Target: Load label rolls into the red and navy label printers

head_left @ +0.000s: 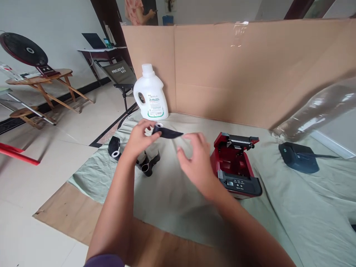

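My left hand [141,137] is closed on a small black ribbon roll [158,128] with a white core, held above the cloth. A dark strip stretches from the roll to the right, its pointed end at the fingertips of my right hand [196,159]. The thumb and index finger of that hand are apart; whether it touches the strip's tip I cannot tell. To the right stands a red and black label printer [236,167], its lid raised and its red inside showing. Left of my left forearm lies another black roll [114,147] with a white core. Curled black film [148,165] lies beside that forearm.
A white detergent jug [151,96] stands against a tall cardboard sheet [211,74]. At right are a dark blue dustpan-like object [299,157] and a plastic-wrapped bundle [319,111]. A green cloth [172,200] covers the work surface. Behind the cardboard stands a person [136,13].
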A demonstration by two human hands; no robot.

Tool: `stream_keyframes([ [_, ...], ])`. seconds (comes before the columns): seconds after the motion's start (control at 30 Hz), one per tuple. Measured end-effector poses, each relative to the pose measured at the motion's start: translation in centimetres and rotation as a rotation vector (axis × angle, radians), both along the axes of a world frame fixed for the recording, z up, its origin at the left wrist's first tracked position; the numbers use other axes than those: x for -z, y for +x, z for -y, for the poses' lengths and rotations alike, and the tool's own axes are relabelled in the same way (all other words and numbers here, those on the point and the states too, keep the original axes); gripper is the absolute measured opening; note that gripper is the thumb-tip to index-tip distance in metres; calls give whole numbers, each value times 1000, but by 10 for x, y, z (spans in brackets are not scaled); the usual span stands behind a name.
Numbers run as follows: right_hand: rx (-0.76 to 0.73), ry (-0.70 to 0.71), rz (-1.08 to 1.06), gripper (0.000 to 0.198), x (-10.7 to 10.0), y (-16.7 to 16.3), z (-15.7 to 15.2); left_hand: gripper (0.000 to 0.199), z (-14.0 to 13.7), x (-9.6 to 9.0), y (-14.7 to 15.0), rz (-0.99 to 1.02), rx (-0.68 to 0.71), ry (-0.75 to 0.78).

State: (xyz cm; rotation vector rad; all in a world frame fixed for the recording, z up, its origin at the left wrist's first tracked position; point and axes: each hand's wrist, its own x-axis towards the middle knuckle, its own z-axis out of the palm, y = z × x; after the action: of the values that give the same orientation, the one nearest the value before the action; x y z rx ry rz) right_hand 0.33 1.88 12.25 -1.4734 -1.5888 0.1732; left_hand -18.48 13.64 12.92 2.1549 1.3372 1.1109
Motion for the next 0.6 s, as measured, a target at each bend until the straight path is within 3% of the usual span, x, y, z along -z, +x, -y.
stream_keyframes([
  [0.13, -236, -108, -46, 21, 54, -50, 20, 31, -20, 20, -29, -158, -248, -161],
  [0.27, -369, -250, -31, 24, 101, -77, 35, 37, -28, 45, -36, -396, -337, -284],
  [0.43, -374, -255, -48, 24, 113, -76, 36, 48, -34, 62, -33, -612, -289, -339],
  [0.6, -344, -263, -108, 25, 111, -74, 33, 57, -22, 30, -56, -498, -323, -255],
])
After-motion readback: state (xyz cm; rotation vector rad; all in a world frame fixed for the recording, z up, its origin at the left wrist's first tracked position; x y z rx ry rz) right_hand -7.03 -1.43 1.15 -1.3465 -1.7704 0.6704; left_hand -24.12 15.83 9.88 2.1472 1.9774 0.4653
